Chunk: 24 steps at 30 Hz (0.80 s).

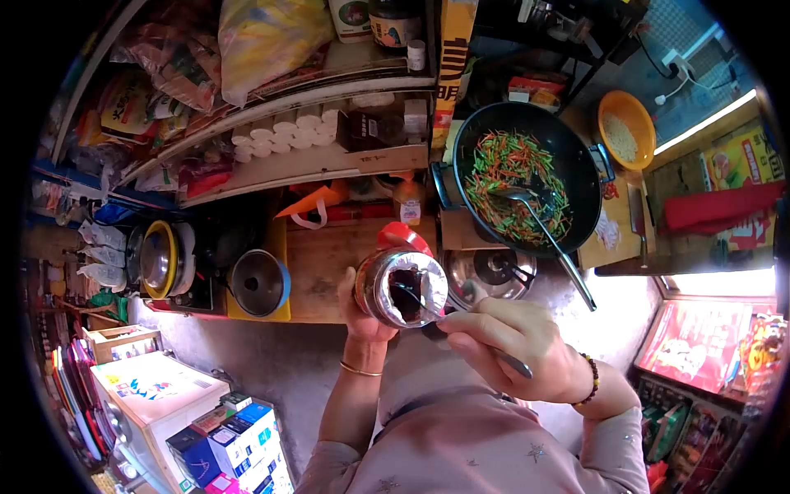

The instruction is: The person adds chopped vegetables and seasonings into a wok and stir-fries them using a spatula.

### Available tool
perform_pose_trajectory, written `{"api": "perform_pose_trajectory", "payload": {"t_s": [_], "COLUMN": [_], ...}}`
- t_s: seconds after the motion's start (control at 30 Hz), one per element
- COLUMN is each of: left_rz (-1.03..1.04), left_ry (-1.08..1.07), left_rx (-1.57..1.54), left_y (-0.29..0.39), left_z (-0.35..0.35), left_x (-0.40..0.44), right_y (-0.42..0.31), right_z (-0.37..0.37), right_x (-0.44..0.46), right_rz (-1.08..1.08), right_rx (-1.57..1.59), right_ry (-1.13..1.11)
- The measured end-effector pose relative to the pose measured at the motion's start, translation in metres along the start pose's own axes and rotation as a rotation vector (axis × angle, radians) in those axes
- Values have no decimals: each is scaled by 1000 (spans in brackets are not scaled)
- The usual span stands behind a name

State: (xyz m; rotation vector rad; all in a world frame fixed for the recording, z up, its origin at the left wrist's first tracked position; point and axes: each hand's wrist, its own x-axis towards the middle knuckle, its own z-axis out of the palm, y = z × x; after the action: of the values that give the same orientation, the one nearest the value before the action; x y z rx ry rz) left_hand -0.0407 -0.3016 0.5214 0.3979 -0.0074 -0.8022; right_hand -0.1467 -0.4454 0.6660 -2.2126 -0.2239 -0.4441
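Centre frame, the left hand (367, 319) is clasping the jar (380, 288), probably weighty and rigid, best held round its body, while the right hand (531, 342) is pinching a spoon (514, 363) dipping inside!

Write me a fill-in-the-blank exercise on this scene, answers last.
The round jar with torn silver foil is held in the person's ____.
The right hand holds a slim metal utensil, its far end inside the ____.
In the picture, the round orange bowl stands to the ____ of the deep black wok.

Missing words: left hand; jar; right.
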Motion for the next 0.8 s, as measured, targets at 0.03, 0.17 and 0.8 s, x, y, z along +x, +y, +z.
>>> {"api": "perform_pose_trajectory", "payload": {"t_s": [0.03, 0.17, 0.8], "left_rz": [0, -9, -55], "left_ry": [1, -219, -27], "left_rx": [-1, -158, 51], "left_y": [0, -3, -13], "left_z": [-4, -16, -6], "left_x": [1, 4, 4], "right_y": [2, 9, 32], "right_z": [0, 6, 11], "right_x": [-2, -8, -42], "right_rz": [45, 275, 639], "right_rx": [14, 269, 692], "right_ry": [-12, 82, 442]}}
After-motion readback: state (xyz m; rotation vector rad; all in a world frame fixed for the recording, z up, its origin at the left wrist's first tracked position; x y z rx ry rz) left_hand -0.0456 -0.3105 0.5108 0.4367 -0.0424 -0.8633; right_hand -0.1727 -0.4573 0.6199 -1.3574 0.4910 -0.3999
